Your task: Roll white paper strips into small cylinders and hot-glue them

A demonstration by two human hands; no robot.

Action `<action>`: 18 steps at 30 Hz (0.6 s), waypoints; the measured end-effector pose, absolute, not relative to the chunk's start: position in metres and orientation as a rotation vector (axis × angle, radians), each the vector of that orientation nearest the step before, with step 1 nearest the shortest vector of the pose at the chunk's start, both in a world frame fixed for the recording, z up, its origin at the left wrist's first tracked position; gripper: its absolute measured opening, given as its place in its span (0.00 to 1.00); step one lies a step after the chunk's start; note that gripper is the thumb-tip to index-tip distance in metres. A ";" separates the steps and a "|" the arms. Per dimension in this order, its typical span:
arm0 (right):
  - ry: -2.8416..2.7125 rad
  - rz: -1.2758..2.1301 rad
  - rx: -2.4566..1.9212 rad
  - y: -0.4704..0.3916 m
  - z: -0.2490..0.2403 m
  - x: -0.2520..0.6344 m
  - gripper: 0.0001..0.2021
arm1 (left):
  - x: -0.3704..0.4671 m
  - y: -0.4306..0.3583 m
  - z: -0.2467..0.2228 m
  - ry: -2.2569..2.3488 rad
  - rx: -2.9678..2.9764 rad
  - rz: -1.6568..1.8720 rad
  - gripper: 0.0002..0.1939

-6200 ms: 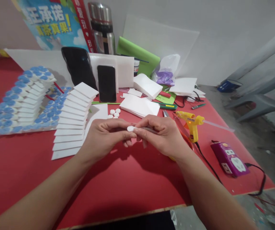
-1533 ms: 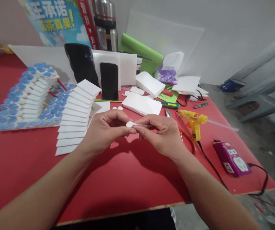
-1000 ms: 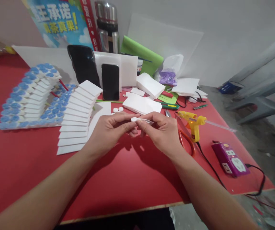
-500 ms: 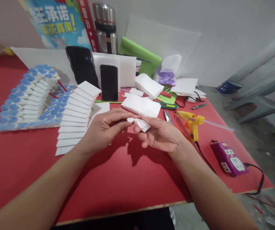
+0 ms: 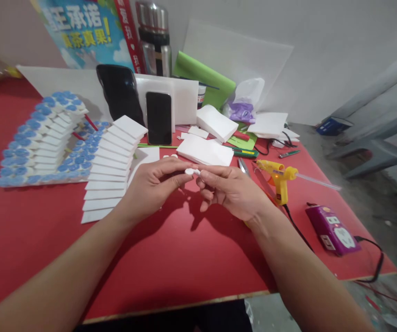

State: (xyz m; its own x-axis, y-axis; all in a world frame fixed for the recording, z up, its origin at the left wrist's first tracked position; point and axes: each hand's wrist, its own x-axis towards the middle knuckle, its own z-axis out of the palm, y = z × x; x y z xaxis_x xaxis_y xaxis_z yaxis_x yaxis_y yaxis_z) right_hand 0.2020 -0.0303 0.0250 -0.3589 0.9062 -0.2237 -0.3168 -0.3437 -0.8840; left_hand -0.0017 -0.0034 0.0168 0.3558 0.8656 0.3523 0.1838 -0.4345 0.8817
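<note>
Above the red table [image 5: 184, 272], a small white paper roll [image 5: 189, 171] sits between my two hands. My left hand [image 5: 152, 184] pinches its left end between thumb and fingertips. On the other side, the thumb and forefinger of my right hand [image 5: 235, 191] close on the paper's other end, with the lower fingers curled beneath. Most of the paper is hidden by the fingers. Behind the hands lies a stack of white paper sheets [image 5: 205, 150]. White stair-like panels [image 5: 106, 170] stand left of my left hand.
A structure of blue-and-white rolls [image 5: 21, 152] stands at the left. Two phones, one a black phone [image 5: 159, 117], lean at the back. To the right are a yellow glue gun [image 5: 279, 177], scissors [image 5: 243, 167], a green cutter [image 5: 245, 152] and a purple power strip [image 5: 333, 230].
The loose white paper that stuck out over my right fingers no longer shows. My right fingers have shifted and now press closer around the paper roll. My left hand keeps its pinch.
</note>
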 end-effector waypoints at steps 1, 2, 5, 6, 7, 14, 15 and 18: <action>-1.039 1.728 -0.987 -0.032 0.025 0.201 0.13 | -0.001 -0.004 0.017 0.936 1.821 1.103 0.08; -1.108 1.626 -1.032 -0.033 0.025 0.199 0.13 | -0.001 -0.004 0.018 0.955 1.797 1.096 0.08; -1.291 1.329 -1.184 -0.037 0.027 0.196 0.12 | 0.000 -0.007 0.020 1.005 1.722 1.082 0.09; -1.343 1.236 -1.228 -0.039 0.027 0.194 0.12 | 0.001 -0.008 0.021 1.015 1.694 1.076 0.09; -1.398 1.136 -1.263 -0.040 0.027 0.193 0.12 | 0.002 -0.009 0.021 1.023 1.663 1.068 0.09; -1.771 0.460 -1.292 -0.042 0.019 0.193 0.07 | 0.010 -0.014 0.017 1.062 1.347 1.050 0.10; -1.804 0.432 -1.279 -0.043 0.019 0.193 0.07 | 0.010 -0.014 0.015 1.049 1.315 1.048 0.10; -1.853 0.454 -1.272 -0.044 0.020 0.195 0.09 | 0.010 -0.013 0.011 1.008 1.262 1.037 0.10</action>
